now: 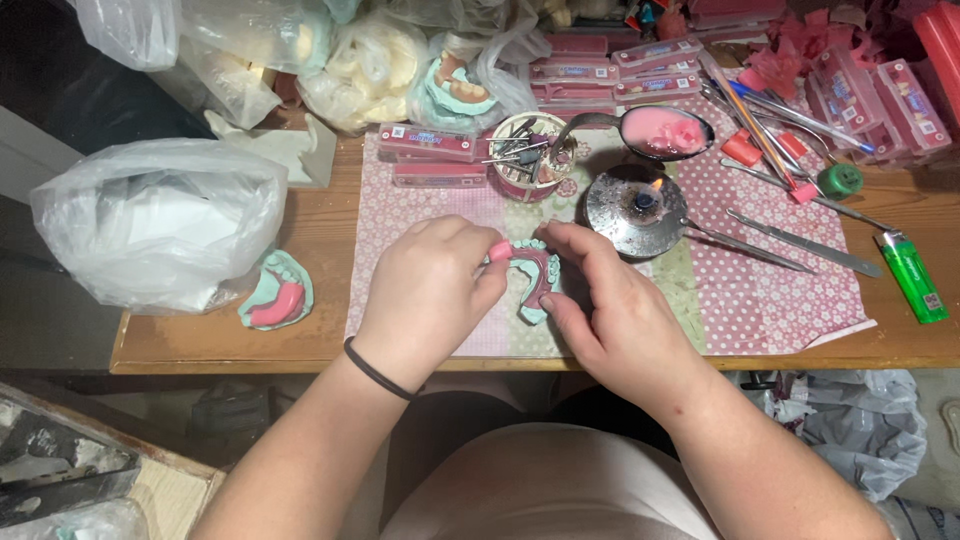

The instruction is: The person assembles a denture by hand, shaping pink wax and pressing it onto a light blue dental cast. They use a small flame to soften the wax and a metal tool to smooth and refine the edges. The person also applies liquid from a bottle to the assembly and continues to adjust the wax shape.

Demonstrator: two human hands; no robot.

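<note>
— What are you holding there?

— I am holding a mint-green plaster dental cast with a pink wax arch on it, just above the patterned pink fabric mat at the near edge of the wooden table. My right hand is grasping the cast from the right side, with its fingers curling around the edge. My left hand is pinching a small soft piece of pink wax between thumb and fingertips and pressing it against the upper left end of the arch.

— And what is burning just behind it?

— A small round metal spirit lamp is standing just beyond my right hand, and a little flame is showing at its middle. Behind that, a metal spoon filled with pink wax is lying on the mat, and next to it a round tin full of small metal tools is standing.

— Anything else around you?

— Long metal hand instruments are lying to the right of the lamp, and a green plastic lighter is resting near the table's right end. Flat pink boxes are sitting behind my left hand, with more stacked farther back. To the left, a second mint-green cast with a pink wax plate is lying on the bare wood, just beside a crumpled clear plastic bag. I am wearing a thin black band on my left wrist.
</note>
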